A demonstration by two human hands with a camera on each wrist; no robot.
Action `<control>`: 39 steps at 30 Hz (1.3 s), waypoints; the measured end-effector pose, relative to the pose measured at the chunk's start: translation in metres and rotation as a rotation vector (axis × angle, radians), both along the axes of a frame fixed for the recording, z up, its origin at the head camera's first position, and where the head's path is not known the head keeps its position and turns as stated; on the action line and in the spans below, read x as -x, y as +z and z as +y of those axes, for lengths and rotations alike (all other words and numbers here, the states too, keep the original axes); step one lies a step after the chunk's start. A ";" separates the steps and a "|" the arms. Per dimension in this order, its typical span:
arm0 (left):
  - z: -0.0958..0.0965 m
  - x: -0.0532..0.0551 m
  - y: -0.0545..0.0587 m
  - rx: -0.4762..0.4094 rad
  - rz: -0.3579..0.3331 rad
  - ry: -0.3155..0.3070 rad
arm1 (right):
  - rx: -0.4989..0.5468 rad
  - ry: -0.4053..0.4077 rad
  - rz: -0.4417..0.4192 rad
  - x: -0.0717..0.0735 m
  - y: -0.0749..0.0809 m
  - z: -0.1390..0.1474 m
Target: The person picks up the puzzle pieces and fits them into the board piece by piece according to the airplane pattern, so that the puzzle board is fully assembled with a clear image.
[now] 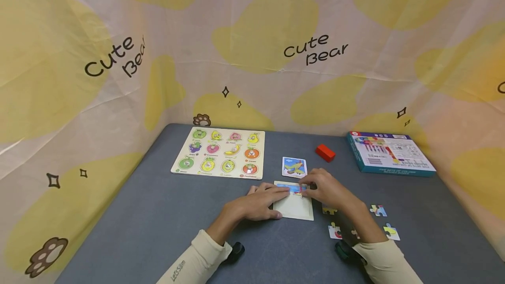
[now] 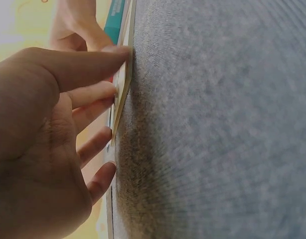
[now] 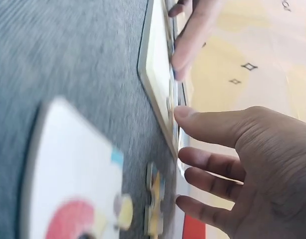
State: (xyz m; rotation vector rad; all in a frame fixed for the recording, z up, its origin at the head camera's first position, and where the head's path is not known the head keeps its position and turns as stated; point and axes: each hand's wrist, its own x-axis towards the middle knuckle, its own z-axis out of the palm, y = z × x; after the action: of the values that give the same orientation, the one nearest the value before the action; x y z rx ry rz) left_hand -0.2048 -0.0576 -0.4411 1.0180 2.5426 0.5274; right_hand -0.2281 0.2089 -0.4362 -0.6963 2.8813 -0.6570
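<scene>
In the head view, a pale puzzle tray (image 1: 293, 209) lies at the middle of the table, with blue and red picture pieces (image 1: 293, 188) along its far part. My left hand (image 1: 260, 203) rests over its left side, fingers stretched onto the pieces and thumb by the near left edge. At the tray's far right, my right hand (image 1: 325, 187) touches the pieces with its thumb; its other fingers reach along the border in the right wrist view. Beyond the tray lies a picture card (image 1: 294, 167) with a yellow plane. Loose jigsaw pieces (image 1: 335, 231) lie right of the tray, some partly behind my right forearm.
A fruit picture board (image 1: 221, 152) lies at the back left. Past the card sits a red block (image 1: 325, 153), and a flat teal-edged box (image 1: 390, 153) is at the back right. Printed cloth (image 1: 252, 56) hangs behind the table (image 1: 165, 222).
</scene>
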 end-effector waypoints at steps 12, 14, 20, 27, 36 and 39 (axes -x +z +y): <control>0.021 0.000 0.006 -0.075 0.005 0.010 | 0.005 -0.023 -0.007 0.002 -0.006 0.006; 0.024 0.001 0.005 -0.062 -0.007 0.001 | 0.005 -0.029 -0.008 0.002 -0.006 0.005; 0.029 0.006 -0.012 0.046 0.050 -0.029 | 0.011 -0.007 0.014 0.001 -0.007 0.008; 0.031 0.005 -0.008 0.064 0.051 -0.034 | -0.023 0.001 -0.001 -0.009 -0.003 0.027; 0.030 -0.004 0.006 0.047 0.038 0.003 | -0.066 0.004 -0.009 -0.035 0.002 0.054; 0.031 -0.003 0.005 0.031 0.039 0.016 | -0.080 0.008 0.004 -0.042 0.003 0.059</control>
State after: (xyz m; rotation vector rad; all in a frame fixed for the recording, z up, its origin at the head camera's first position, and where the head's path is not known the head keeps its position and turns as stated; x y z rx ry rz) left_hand -0.2014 -0.0271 -0.4366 1.0067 2.5870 0.4757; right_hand -0.1858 0.2681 -0.4334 -0.6992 2.8880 -0.5359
